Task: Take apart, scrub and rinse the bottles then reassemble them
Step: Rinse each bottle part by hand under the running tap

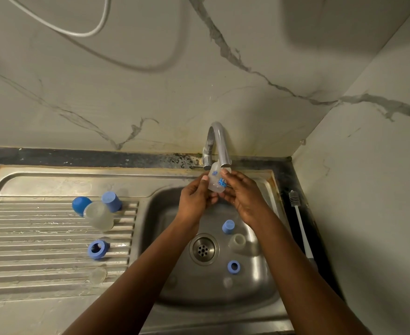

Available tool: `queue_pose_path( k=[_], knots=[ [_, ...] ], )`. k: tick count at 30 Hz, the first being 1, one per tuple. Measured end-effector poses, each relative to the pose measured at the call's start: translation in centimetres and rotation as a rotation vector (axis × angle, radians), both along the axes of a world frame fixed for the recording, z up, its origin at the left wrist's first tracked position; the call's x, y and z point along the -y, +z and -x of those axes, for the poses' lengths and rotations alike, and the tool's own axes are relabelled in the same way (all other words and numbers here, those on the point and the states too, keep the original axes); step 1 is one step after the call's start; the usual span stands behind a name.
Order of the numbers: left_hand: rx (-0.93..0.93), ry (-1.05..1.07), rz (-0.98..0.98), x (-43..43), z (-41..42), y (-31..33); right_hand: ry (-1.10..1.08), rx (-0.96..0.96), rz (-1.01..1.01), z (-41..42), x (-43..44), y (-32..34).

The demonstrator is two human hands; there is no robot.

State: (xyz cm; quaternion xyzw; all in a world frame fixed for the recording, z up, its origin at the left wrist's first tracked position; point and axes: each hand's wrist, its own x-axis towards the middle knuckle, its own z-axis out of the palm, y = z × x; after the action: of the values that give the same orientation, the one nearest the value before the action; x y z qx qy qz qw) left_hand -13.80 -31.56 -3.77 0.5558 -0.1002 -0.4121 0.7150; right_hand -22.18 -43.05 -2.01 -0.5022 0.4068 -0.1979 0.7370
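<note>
Rinse step: left hand (pixel 194 198) and right hand (pixel 244 195) both grasp clear bottle (pixel 215 183) under tap (pixel 225 158); best to tilt mouth to spout, rotate, drain fully.

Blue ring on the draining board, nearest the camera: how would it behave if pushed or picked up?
The blue ring looks like rigid moulded plastic, so probably stiff and light. It sits tilted across the draining board ridges, so a push may rock it or roll it along a groove. Its open centre should give fingers easy purchase.
</note>
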Motion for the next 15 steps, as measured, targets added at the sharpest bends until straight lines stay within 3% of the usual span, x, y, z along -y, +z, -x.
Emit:
queue_pose_path(
  k=[9,15],
  knots=[
    [0.057,-0.037,0.006,1.05,-0.05,0.39,-0.116,0.053,-0.083,0.36,0.67,-0.63],
    [0.099,0.021,0.024,0.57,-0.29,0.53,-0.050,-0.038,-0.047,0.17,0.59,-0.64]
  ],
)
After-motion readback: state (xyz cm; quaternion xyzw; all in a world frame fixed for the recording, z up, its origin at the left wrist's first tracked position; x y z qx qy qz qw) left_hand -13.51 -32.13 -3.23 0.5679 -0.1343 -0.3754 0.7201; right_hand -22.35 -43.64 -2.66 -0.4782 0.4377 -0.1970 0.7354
